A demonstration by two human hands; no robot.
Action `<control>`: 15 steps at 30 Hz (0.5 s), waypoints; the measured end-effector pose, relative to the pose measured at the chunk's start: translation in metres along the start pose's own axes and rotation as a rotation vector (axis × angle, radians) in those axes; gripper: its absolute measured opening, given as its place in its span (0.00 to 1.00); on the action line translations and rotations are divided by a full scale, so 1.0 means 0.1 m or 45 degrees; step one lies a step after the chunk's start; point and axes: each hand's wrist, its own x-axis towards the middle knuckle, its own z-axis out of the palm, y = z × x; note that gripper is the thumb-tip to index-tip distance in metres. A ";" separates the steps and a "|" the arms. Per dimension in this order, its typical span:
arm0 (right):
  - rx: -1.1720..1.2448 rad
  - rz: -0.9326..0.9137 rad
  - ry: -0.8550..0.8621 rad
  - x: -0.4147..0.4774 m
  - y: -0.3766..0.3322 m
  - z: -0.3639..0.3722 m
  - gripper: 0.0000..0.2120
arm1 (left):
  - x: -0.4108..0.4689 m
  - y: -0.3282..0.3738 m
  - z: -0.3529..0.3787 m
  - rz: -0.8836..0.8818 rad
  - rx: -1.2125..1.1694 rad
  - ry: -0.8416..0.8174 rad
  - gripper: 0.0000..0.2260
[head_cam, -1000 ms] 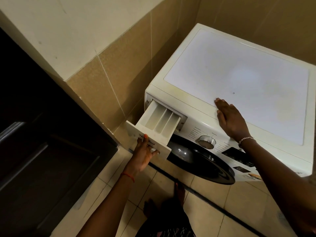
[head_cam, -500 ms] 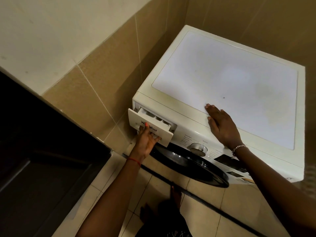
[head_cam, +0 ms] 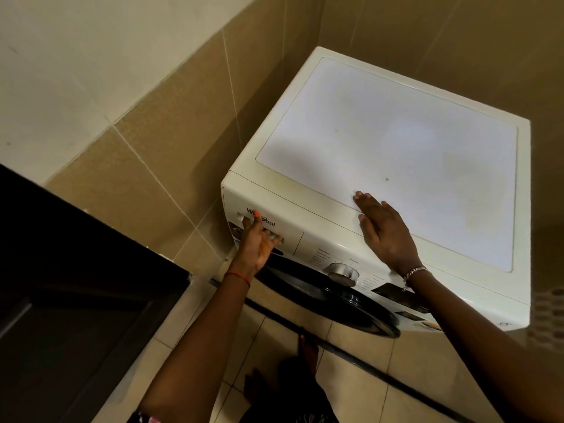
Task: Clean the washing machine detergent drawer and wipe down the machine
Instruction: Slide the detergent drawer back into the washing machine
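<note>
A white front-load washing machine (head_cam: pixel 396 141) stands in a tiled corner. Its detergent drawer (head_cam: pixel 288 232) sits flush in the upper left of the front panel. My left hand (head_cam: pixel 256 244) grips the drawer's front, thumb on the brand lettering and fingers curled into the handle recess. My right hand (head_cam: pixel 385 232) lies flat with straight fingers on the front edge of the machine's top. A silver dial (head_cam: pixel 343 273) and a dark display (head_cam: pixel 393 296) sit to the right of the drawer, above the round black door (head_cam: pixel 329 299).
A dark cabinet (head_cam: pixel 76 285) fills the lower left, close to the machine's left side. Beige tiled walls (head_cam: pixel 171 123) enclose the machine at the left and back. My bare feet (head_cam: pixel 306 346) stand on the tiled floor (head_cam: pixel 360 383) in front of the door.
The drawer was pulled out a second ago, half in after that, and now sits fully in the machine. My left hand moved with it. My right hand stayed on the top.
</note>
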 end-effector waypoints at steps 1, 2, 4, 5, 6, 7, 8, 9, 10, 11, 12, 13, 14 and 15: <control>-0.001 0.000 0.002 0.00 0.00 0.00 0.25 | 0.00 0.00 0.00 -0.002 -0.001 0.004 0.21; 0.000 -0.002 0.003 0.00 0.00 0.00 0.25 | -0.01 0.00 0.00 -0.002 -0.002 0.005 0.21; 0.006 -0.004 0.001 0.00 0.00 -0.01 0.24 | -0.02 0.01 0.00 -0.008 -0.003 0.005 0.22; 0.010 -0.003 0.000 0.00 0.00 -0.01 0.24 | -0.03 0.01 0.00 -0.010 -0.004 0.007 0.23; 0.014 -0.001 -0.001 0.00 0.00 -0.01 0.23 | -0.03 0.01 0.00 -0.010 -0.009 0.006 0.23; 0.020 0.001 -0.001 0.00 0.00 -0.01 0.23 | -0.04 0.01 0.00 -0.012 -0.015 0.004 0.22; 0.030 0.004 -0.002 -0.01 -0.01 -0.02 0.23 | -0.05 0.02 0.00 -0.015 -0.017 0.003 0.22; 0.043 0.008 0.000 -0.01 -0.01 -0.02 0.23 | -0.06 0.03 0.01 -0.022 -0.018 0.001 0.22; 0.056 0.010 0.003 -0.01 -0.02 -0.02 0.23 | -0.07 0.04 0.01 -0.025 -0.016 -0.002 0.22; 0.065 0.009 0.006 -0.01 -0.02 -0.02 0.23 | -0.08 0.04 0.00 -0.021 -0.020 -0.012 0.22; 0.070 0.008 0.009 -0.02 -0.02 -0.02 0.23 | -0.10 0.03 -0.04 -0.014 -0.035 -0.028 0.22; 0.067 0.006 0.012 -0.01 -0.01 -0.02 0.23 | -0.12 0.01 -0.09 -0.009 -0.061 -0.043 0.21; 0.063 0.005 0.015 -0.01 -0.01 -0.02 0.23 | -0.16 -0.01 -0.15 -0.010 -0.088 -0.056 0.20; 0.058 0.008 0.018 -0.01 -0.01 -0.02 0.23 | -0.20 -0.02 -0.21 -0.013 -0.107 -0.062 0.20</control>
